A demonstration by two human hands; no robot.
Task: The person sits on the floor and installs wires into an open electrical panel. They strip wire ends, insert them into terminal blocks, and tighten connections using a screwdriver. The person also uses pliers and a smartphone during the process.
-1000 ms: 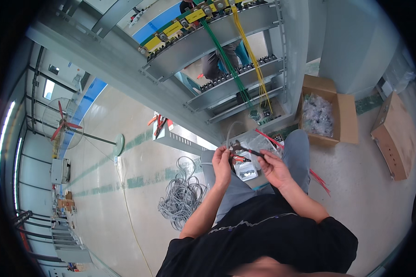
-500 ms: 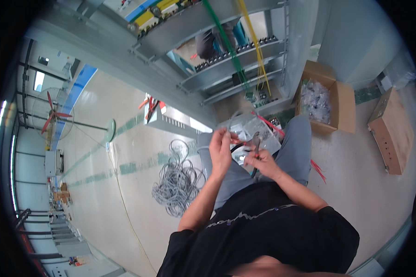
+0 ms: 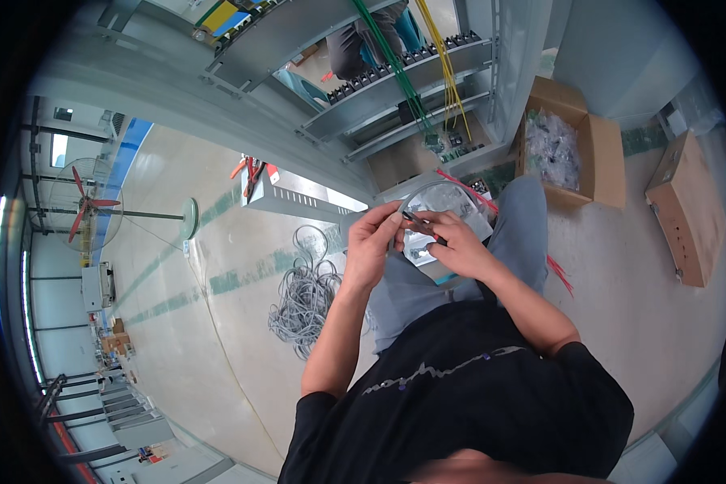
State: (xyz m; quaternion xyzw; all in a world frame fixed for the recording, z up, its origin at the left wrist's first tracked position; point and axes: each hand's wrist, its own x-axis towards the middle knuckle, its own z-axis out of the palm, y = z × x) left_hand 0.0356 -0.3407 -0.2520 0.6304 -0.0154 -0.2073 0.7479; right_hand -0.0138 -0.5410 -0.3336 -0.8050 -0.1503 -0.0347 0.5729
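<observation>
Close together above my lap, both hands work at a grey cable (image 3: 432, 185) that bends in an arc beyond them. My left hand (image 3: 369, 244) is closed, pinching the cable near its end. In my right hand (image 3: 462, 248) is a pair of pliers (image 3: 425, 227) with dark jaws and red-and-black handles. The jaws meet the cable beside my left fingertips; fingers hide whether they bite on it. Under my hands, a clear plastic bag (image 3: 419, 249) with small parts lies between my grey-trousered legs.
A tangled heap of grey cable (image 3: 305, 310) lies on the floor to my left. Ahead stands a metal cabinet frame (image 3: 395, 97) with green and yellow wires; a person's legs show behind it. Right are a cardboard box (image 3: 605, 161) of bagged parts and a wooden box (image 3: 686, 214).
My right hand has brought the pliers left and up against the cable at my left hand. The pliers have tipped from upright to slanting. My view has shifted slightly.
</observation>
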